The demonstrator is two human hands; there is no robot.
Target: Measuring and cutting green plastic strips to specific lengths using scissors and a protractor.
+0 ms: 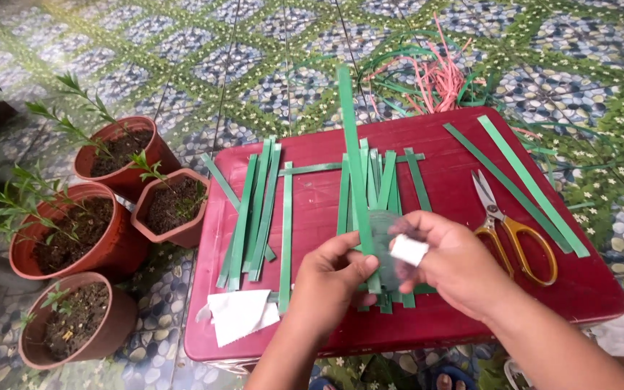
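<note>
My left hand [330, 278] pinches the lower end of a long green strip [352, 152] that rises upright over a red table [442, 318]. My right hand [453, 263] holds a small white piece [408, 250] against that strip, over a blurred clear roll. Beneath both hands lies a bundle of green strips [380, 184] laid side by side on the table. Another group of green strips [258, 209] lies to the left of my hands.
Yellow-handled scissors [510, 231] and two long green strips [532, 184] lie at the table's right. White paper [240, 314] sits at the front left. Several terracotta pots [120, 148] with small plants stand left of the table. Pink and green scraps [435, 72] lie behind it on patterned tile.
</note>
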